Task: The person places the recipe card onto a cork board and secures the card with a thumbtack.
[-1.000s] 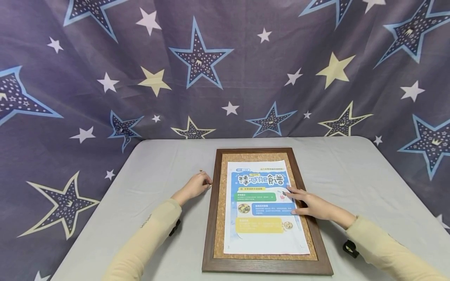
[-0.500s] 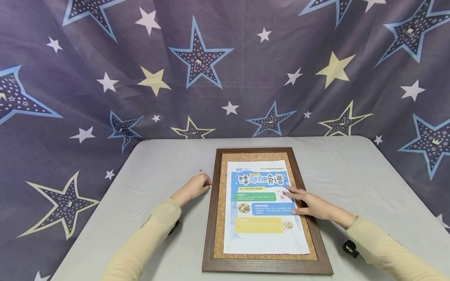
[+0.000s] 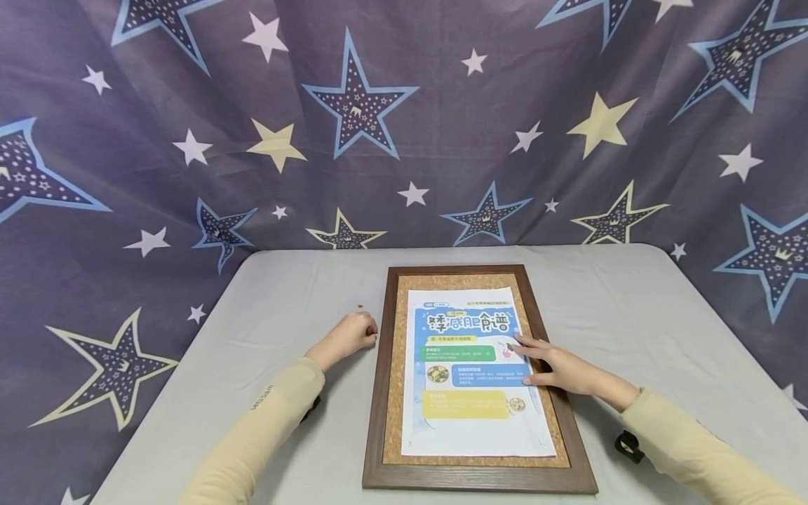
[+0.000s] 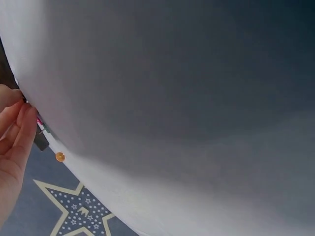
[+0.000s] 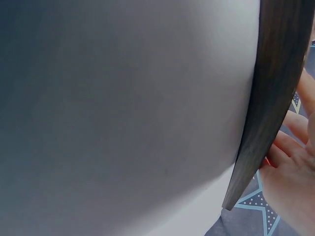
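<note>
A corkboard [image 3: 394, 421] in a brown wooden frame lies on the table, bearing a printed poster [image 3: 480, 442] in blue, green and yellow. My left hand [image 3: 346, 338] is at the table beside the frame's left side, thumb and fingertips close together. In the left wrist view a small pink and green thing [image 4: 40, 120] shows by those fingertips; whether they pinch anything is too small to tell. A small gold round thing, probably a thumbtack [image 4: 60, 157], lies just beyond. My right hand [image 3: 564, 368] rests across the frame's right side, spread fingers on the poster.
The table [image 3: 303, 294] has a pale grey cover. Behind it hangs a purple curtain [image 3: 429, 140] with stars. The frame's wooden edge [image 5: 275, 88] stands slightly above the table in the right wrist view. Black straps [image 3: 629, 447] are under the wrists.
My left hand has shifted very slightly left, and the small pale thing seen at its fingertips earlier is no longer visible in the head view. The right hand, poster and corkboard stay still.
</note>
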Tool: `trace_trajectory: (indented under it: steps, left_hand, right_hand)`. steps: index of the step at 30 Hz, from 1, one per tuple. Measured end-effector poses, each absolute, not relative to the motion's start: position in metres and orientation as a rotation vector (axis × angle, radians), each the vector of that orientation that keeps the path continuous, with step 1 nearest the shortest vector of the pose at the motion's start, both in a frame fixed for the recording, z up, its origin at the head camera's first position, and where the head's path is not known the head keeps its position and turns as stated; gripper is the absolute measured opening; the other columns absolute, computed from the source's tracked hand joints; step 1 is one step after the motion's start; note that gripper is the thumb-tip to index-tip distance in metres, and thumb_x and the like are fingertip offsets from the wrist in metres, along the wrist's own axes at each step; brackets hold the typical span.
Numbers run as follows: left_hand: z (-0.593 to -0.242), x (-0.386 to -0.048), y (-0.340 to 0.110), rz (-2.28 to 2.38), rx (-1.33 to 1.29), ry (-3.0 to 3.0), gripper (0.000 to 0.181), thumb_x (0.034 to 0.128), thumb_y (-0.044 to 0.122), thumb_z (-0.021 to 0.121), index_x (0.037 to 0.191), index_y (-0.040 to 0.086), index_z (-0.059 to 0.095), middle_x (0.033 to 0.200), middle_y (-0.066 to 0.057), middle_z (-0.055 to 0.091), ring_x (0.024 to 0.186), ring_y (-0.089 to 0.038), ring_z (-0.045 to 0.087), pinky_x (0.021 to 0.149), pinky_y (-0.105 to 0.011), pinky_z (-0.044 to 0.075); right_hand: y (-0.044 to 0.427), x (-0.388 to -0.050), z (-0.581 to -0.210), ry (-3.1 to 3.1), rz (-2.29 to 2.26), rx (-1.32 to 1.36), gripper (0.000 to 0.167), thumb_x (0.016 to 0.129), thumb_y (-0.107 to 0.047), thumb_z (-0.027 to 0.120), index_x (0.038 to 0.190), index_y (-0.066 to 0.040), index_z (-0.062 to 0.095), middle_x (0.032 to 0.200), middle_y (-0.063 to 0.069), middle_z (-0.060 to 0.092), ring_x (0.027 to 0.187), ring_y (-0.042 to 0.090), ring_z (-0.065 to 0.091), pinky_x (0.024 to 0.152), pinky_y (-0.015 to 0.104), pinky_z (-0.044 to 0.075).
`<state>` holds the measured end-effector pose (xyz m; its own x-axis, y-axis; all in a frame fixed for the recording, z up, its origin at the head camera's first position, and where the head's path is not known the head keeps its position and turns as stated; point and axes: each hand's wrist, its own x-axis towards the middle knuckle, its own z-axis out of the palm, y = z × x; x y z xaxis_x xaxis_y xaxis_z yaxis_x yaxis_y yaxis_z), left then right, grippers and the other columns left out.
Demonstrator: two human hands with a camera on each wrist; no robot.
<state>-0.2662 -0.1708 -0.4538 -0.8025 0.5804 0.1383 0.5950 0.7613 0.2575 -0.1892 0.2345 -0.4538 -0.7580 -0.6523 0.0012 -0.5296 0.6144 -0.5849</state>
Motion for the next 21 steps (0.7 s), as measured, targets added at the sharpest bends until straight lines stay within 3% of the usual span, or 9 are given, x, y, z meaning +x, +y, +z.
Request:
trace_trajectory:
  steps: [9, 21]
  left_hand:
    - [-0.4561, -0.2688, -0.1733, -0.559, -0.951, -2.875, 0.009, 0.0692, -0.005, 0.059, 0.074, -0.002, 0.066, 0.069, -0.008, 0.061, 0.06, -0.011, 0.053, 0.054, -0.017, 0.045]
    - [-0.4557, -0.2679, -0.1775, -0.748, -0.85, -2.952, 0.011, 0.071, -0.007, 0.058, 0.078, -0.002, 0.065, 0.075, -0.008, 0.063, 0.068, -0.015, 0.057, 0.061, -0.023, 0.047]
  right_hand:
    - [0.2336, -0.1903, -0.4541, 2.653, -0.833, -0.992, 0.063, 0.081, -0.029, 0.062, 0.128, 0.008, 0.04, 0.137, 0.027, 0.026, 0.123, 0.047, 0.024, 0.093, 0.055, 0.03]
    - [0.2343, -0.19, -0.455, 2.642, -0.84, -0.991, 0.063, 0.082, -0.029, 0.061, 0.128, 0.007, 0.039, 0.138, 0.027, 0.025, 0.123, 0.048, 0.023, 0.093, 0.056, 0.029]
